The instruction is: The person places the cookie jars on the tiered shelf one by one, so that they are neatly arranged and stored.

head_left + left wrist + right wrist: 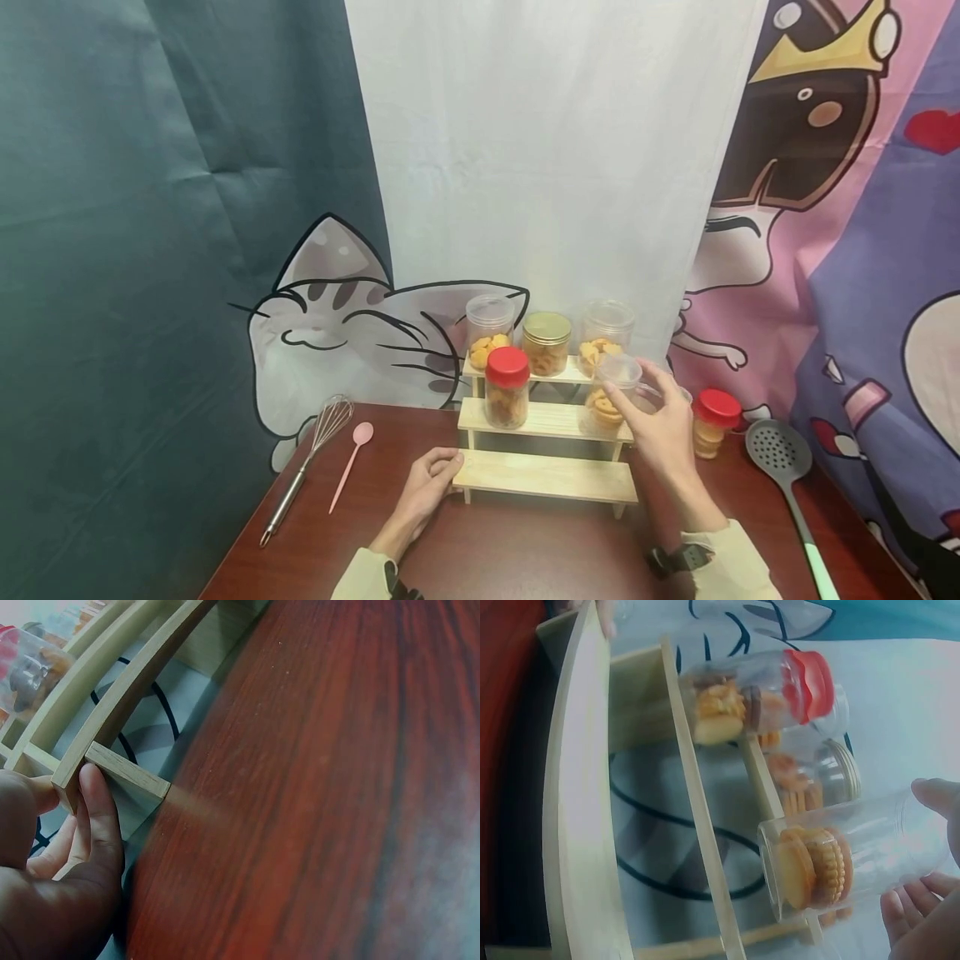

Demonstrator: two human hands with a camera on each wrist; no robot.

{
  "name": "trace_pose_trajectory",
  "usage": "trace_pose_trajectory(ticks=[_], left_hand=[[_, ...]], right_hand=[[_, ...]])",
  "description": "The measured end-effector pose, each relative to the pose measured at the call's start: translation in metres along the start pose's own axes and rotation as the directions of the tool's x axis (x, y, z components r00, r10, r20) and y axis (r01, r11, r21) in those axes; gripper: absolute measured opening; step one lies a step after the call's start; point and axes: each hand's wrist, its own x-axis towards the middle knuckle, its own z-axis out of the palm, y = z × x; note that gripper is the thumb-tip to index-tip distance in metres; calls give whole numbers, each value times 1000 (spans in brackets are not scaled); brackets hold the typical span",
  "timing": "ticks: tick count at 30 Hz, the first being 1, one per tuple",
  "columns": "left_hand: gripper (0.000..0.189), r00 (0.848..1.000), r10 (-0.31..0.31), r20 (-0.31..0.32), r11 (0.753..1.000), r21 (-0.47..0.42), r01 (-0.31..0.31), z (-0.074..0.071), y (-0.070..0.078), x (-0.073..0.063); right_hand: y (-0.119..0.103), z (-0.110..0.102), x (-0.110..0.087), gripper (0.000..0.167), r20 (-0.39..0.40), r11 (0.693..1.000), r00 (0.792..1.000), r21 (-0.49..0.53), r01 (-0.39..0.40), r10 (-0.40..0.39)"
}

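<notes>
My left hand (426, 492) pinches the left end of the lowest step of a three-step wooden stand (543, 477); in the left wrist view the thumb and fingers lie on either side of the step's corner (66, 780). My right hand (663, 425) grips the upper part of a clear jar (870, 840) with sandwich cookies (815, 868) at its bottom. This jar overlaps the right end of the middle step (558, 421). A red-lidded cookie jar (507, 390) stands at that step's left end.
Along the top step stand a gold-lidded jar (546, 343) and two clear-lidded jars (490, 329) of cookies. Another red-lidded jar (712, 423) and a grey slotted skimmer (782, 458) are at the right. On the left lie a whisk (303, 475) and a pink spoon (352, 462).
</notes>
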Motion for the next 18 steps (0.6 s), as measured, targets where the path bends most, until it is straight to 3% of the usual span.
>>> trace_pose_trajectory(ticks=[7,18], left_hand=[[49,1000,-12,-10,1000,1,12,1,1,1],[47,1000,-2,-16,1000,-23,2,1,1,1]], right_hand=[[-3,22,1,68,75,999,997,36,26,-29],[-3,55,1,69,132,998,989,5,64,-64]])
